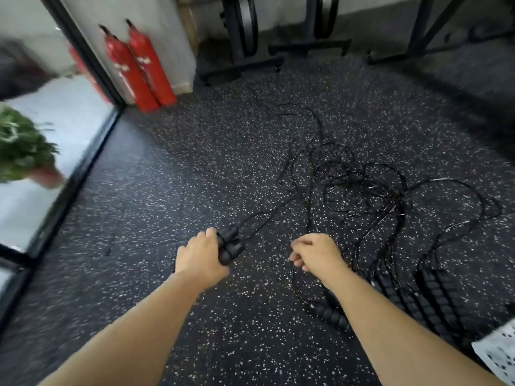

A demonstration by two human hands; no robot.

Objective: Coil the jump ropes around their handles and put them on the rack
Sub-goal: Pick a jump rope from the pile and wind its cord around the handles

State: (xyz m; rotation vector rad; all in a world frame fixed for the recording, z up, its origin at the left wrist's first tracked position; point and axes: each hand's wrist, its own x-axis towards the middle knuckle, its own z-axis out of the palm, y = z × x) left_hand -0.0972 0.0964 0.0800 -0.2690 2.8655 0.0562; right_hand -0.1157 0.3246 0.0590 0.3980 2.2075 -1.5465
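Observation:
My left hand point(199, 256) grips two black jump rope handles point(230, 245) held side by side, their tips pointing up and right. Their thin black cords point(264, 215) run from the handles toward a tangled heap of black ropes point(362, 190) on the speckled rubber floor. To the right, my right hand point(315, 253) hovers with its fingers curled; a thin cord passes beneath it, and I cannot tell whether it holds that cord. Several more ribbed black handles point(434, 296) lie in a row by my right forearm. No rack is clearly in view.
Two red fire extinguishers point(139, 68) lean against the wall at the back left. A mirror or glass panel point(55, 151) with a black frame runs along the left. Black equipment stands point(250, 59) sit at the far wall. A white perforated object point(498, 355) is at the lower right corner.

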